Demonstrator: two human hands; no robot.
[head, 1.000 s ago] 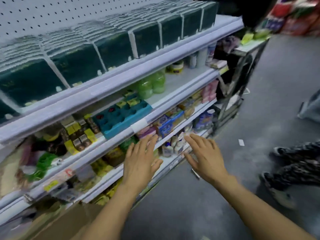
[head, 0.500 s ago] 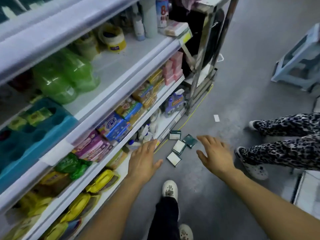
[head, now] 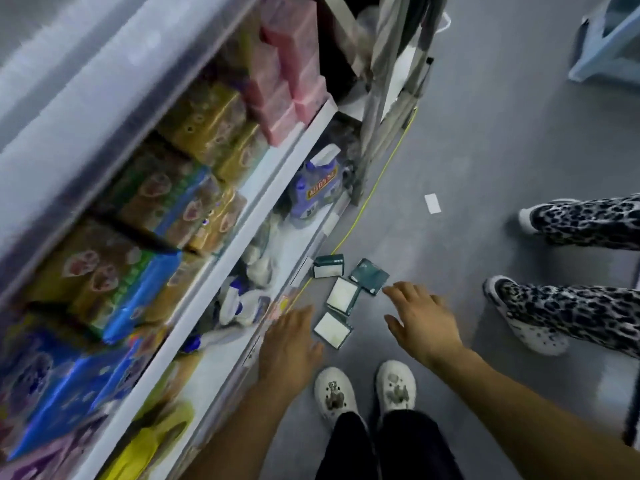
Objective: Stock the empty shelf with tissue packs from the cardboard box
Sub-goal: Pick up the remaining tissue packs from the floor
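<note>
Four tissue packs (head: 337, 294) lay scattered on the grey floor (head: 467, 168) just ahead of my shoes (head: 363, 393), strung in a loose line running away from me beside the foot of the shelving (head: 304, 271); they sat between my hands, the nearest pack close by my left hand (head: 287, 348), the farthest dark one just off the fingertips of my right hand (head: 420, 323). Both hands hung spread and flat, holding nothing; neither touched a pack. I could see no cardboard box and no empty shelf; the stocked goods at my left were smeared by blur.

No text here is sharp enough to read
</note>
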